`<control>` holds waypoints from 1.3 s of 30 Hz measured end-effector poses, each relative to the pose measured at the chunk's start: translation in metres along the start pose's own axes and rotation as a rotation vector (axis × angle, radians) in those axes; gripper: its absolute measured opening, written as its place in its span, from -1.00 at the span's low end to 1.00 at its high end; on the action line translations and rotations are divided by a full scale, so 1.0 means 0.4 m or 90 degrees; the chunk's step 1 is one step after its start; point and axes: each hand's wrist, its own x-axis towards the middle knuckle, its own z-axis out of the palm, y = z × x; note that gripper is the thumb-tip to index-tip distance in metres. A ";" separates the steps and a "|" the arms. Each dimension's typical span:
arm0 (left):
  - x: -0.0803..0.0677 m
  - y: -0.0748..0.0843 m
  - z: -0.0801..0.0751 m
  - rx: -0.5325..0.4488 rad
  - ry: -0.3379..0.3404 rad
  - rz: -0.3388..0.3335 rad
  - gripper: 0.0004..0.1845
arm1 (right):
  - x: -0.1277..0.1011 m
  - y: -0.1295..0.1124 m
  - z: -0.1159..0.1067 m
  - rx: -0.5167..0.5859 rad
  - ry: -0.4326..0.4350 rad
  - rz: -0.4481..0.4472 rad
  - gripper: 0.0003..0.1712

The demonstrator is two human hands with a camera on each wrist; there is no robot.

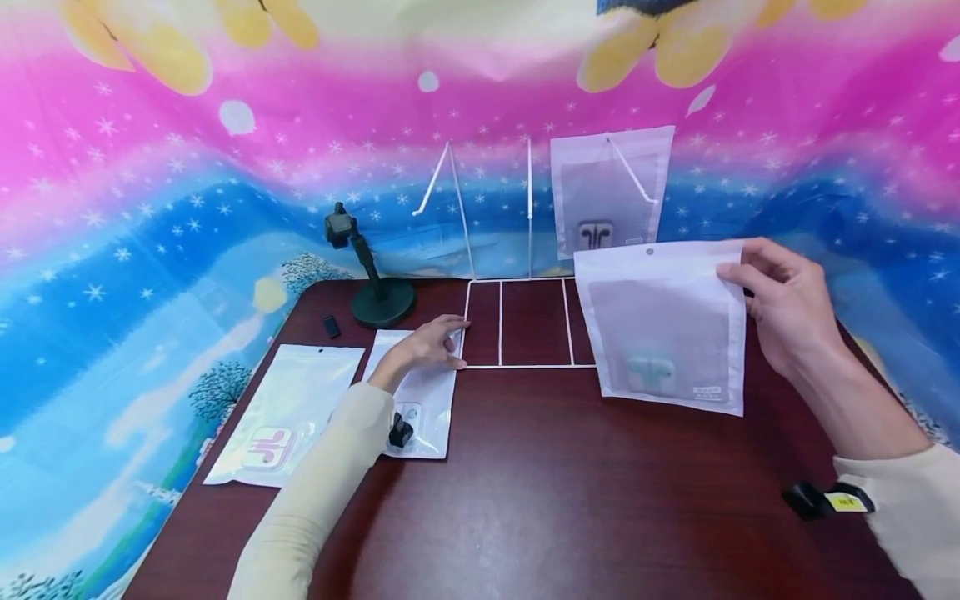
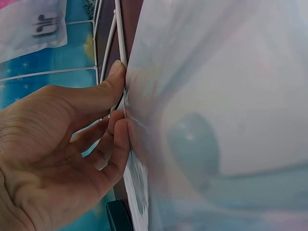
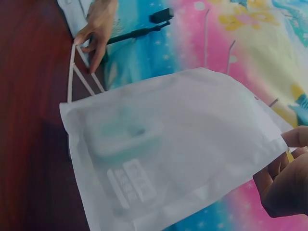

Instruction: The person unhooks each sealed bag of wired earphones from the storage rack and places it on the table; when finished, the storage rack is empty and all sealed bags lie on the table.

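My right hand (image 1: 791, 304) pinches the upper right corner of a frosted white zip bag (image 1: 660, 317). Inside the bag, a pale green earphone case (image 3: 125, 137) shows through. My left hand (image 1: 427, 342) touches the left side of a white wire display rack (image 1: 532, 366) with its thumb and fingertips. Beneath that hand lies a second white bag (image 1: 431, 383) with an earphone case in it. Another bag (image 1: 611, 179), with black earphones, hangs on the rack's right hook, behind the held one.
A white bag with pink earphones (image 1: 315, 392) lies at the table's left. Behind it are a small black object (image 1: 332, 326) and a dark green stand with a camera-like head (image 1: 382, 300). The rack's left hook (image 1: 431, 183) and middle hook (image 1: 529, 179) bear no bags.
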 end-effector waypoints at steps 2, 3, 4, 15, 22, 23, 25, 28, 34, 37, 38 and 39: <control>0.000 0.002 0.000 0.004 0.000 0.004 -0.14 | -0.002 0.016 -0.016 -0.025 0.009 0.022 -0.81; -0.001 0.003 -0.001 0.004 0.000 0.006 -0.14 | -0.002 0.023 -0.024 -0.037 0.014 0.033 -0.82; -0.001 0.003 -0.001 0.003 0.000 0.006 -0.14 | 0.000 0.030 -0.033 -0.044 0.020 0.042 -0.82; -0.005 0.001 -0.002 -0.002 0.002 0.001 -0.14 | 0.050 0.097 -0.136 -0.094 0.071 0.126 -0.74; 0.000 -0.003 0.004 -0.004 0.008 -0.006 -0.14 | 0.079 0.130 -0.177 -0.139 0.075 0.170 -0.72; 0.000 -0.003 0.004 -0.005 0.007 -0.007 -0.14 | 0.082 0.135 -0.184 -0.147 0.072 0.179 -0.71; 0.001 0.000 0.004 -0.004 0.005 -0.011 -0.15 | 0.088 0.146 -0.197 -0.178 0.064 0.189 -0.69; 0.000 0.003 0.002 -0.005 0.002 -0.017 -0.15 | 0.098 0.169 -0.218 -0.200 0.053 0.207 -0.61; -0.001 0.003 0.000 0.004 0.004 -0.016 -0.14 | 0.113 0.223 -0.245 -0.342 0.021 0.238 -0.32; -0.001 0.002 0.000 0.002 0.005 -0.017 -0.14 | 0.117 0.252 -0.253 -0.400 0.006 0.251 -0.24; -0.001 0.002 0.000 0.000 0.006 -0.017 -0.14 | 0.119 0.262 -0.256 -0.405 0.001 0.255 -0.24; -0.001 0.003 0.001 -0.002 0.006 -0.018 -0.14 | 0.120 0.271 -0.259 -0.410 -0.003 0.258 -0.24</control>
